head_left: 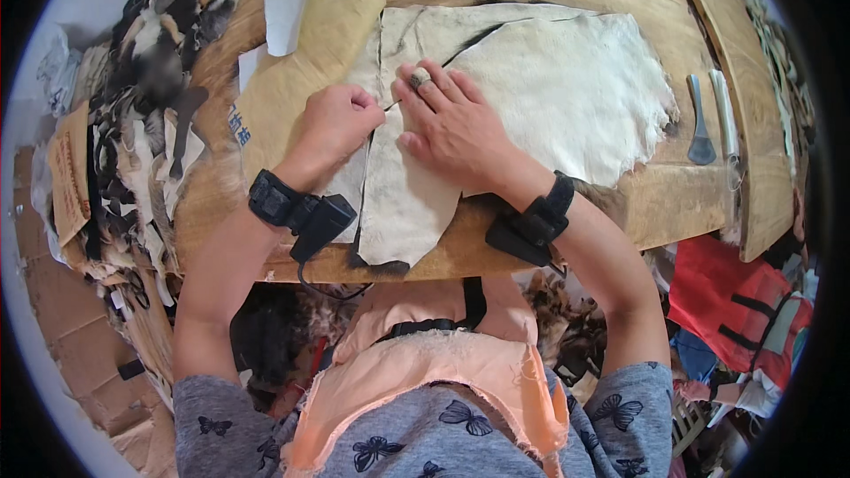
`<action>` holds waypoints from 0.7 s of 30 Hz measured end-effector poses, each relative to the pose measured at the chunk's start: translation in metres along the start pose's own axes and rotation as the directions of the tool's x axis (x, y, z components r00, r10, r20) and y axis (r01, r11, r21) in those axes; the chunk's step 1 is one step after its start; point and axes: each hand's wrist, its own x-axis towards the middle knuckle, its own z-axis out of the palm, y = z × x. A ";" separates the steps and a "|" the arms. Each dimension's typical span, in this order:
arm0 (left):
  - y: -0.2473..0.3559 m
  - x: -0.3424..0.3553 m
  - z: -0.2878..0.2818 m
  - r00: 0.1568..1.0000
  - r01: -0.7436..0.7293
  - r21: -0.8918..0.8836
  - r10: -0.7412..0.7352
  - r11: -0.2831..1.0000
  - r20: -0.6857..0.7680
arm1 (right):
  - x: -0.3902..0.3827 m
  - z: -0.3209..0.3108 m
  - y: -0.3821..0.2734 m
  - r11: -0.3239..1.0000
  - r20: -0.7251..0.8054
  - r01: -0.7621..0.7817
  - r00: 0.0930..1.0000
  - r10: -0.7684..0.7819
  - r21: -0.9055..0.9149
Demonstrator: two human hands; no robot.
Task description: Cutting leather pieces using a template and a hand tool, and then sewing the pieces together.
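Hides (575, 80), pale side up, lie across the middle of a wooden counter (682, 204), one tip reaching almost to its front edge. Dark fur shows along the lines between pieces. A person's two bare hands are over them. The left hand (335, 127) has its fingers curled in beside a seam; whether it grips anything is hard to tell, though a thin dark line runs from its fingertips toward the right hand (453, 122). That one lies flat and open on the hides, a band (420, 78) round one finger. Brown paper (332, 44) lies toward the counter's far left corner. Near the right edge rests a flat tool (699, 124). Furs (150, 133) heap along the left edge.
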 end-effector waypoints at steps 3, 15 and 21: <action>-0.001 0.002 -0.001 0.999 -0.031 0.056 0.032 0.998 -0.008 | 0.000 0.002 0.001 1.000 -0.021 0.004 1.000 -0.004 -0.006; -0.016 -0.046 -0.005 0.906 -0.364 0.241 0.402 0.900 -0.134 | -0.004 0.006 0.005 1.000 -0.070 -0.008 0.998 0.008 -0.003; -0.034 -0.100 -0.006 0.777 -0.582 0.513 0.618 0.631 0.122 | -0.021 -0.031 -0.018 0.998 0.095 0.050 0.994 -0.048 -0.025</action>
